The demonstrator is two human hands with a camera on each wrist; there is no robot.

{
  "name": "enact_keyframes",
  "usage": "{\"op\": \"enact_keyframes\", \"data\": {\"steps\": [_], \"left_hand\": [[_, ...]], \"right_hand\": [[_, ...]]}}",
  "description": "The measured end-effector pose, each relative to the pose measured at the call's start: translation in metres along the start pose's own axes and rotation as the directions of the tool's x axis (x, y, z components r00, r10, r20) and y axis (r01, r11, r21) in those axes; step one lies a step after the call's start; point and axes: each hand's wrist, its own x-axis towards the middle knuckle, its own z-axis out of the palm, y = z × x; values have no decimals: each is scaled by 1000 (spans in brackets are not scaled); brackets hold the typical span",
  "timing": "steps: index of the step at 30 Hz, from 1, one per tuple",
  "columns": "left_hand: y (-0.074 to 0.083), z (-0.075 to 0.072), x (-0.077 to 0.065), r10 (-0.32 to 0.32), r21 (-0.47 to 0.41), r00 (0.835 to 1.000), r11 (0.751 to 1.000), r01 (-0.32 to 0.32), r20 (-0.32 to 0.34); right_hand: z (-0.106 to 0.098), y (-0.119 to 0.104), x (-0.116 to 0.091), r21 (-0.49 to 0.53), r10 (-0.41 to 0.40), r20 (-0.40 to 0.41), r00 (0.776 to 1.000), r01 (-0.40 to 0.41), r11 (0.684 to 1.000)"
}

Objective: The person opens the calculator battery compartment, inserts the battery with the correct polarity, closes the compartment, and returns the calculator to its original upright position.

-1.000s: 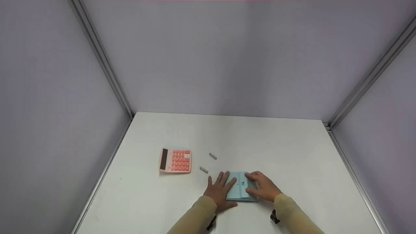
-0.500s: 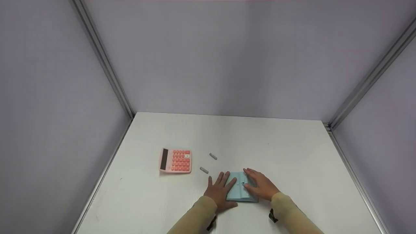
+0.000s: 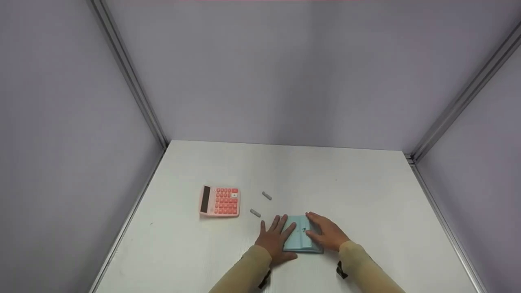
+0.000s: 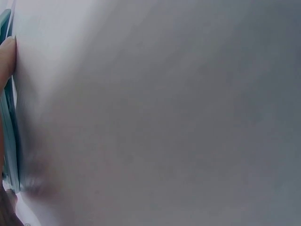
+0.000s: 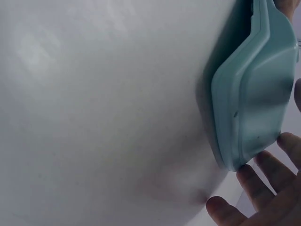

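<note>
A flat pink plastic calculator (image 3: 220,201) with coral keys is lying on the white desk (image 3: 366,183), staying where it was. To its right, a slim grey cylinder (image 3: 255,213) and, farther back, a second slim grey cylinder (image 3: 267,195) are lying apart, unmoved. The left hand (image 3: 273,244) is keeping its place, fingers spreading flat, some lying against the left side of a pale blue plastic body (image 3: 299,241) with a raised strip across it. That body is resting flat between the hands. The right hand (image 3: 330,234) is showing the change: since a second ago its thumb and fingertips are sitting slightly farther back along the body, and lately barely shifting. They are standing apart, pinching nothing that I can see; how hard they are pressing I cannot tell. I'd judge the left is steadying while the right is adjusting its touch.
</note>
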Motion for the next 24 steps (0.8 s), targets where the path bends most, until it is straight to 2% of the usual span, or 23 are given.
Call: {"op": "enact_keyframes", "data": {"steps": [9,13,24], "left_hand": [[1,-8,-2,-1,-10,999,1000,2,36],[2,-10,-4,2,-1,1000,1000,-2,23],[2,-6,-1,-7,-4,1000,1000,7,18]], "right_hand": [[2,0,0,8,21,-9,1000,-21,1000],[3,1,0,5,28,-10,1000,-28,1000],[3,-1,-1,14,35,-16,999,-34,999]]}}
